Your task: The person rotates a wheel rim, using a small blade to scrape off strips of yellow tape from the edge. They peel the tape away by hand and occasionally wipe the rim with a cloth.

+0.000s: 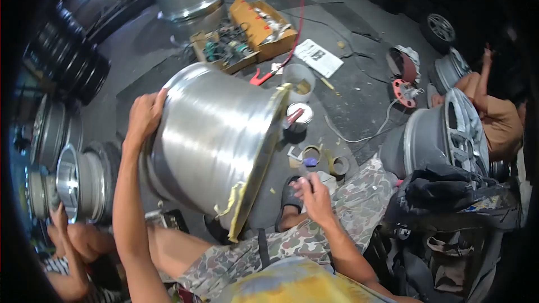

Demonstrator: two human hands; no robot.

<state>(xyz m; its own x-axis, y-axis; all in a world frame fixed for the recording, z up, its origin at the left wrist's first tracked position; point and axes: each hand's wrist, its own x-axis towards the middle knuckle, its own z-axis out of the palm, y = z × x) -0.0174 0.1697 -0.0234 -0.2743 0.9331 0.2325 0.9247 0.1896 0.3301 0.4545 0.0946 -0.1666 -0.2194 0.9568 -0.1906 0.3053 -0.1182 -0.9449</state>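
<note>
A large silver wheel rim [208,134] stands tilted in front of me, its barrel brushed and shiny. Yellowish masking tape [259,163] runs along its right edge, with loose torn strips hanging at the lower end. My left hand [147,115] grips the rim's upper left edge, fingers curled over the lip. Apart from the rim, over my camouflage-clad lap, my right hand [314,195] is closed in a pinch around something small that I cannot make out. Just beyond it on the floor lie tape rolls [340,165] and a small purple piece [310,161].
Behind the rim are a clear bucket [299,81], an open can [300,114], a red air gun [260,78], a newspaper [319,58] and a cardboard box [275,36]. Other wheels stand left and right. A person [497,118] sits at right, another person's arm [73,252] at left.
</note>
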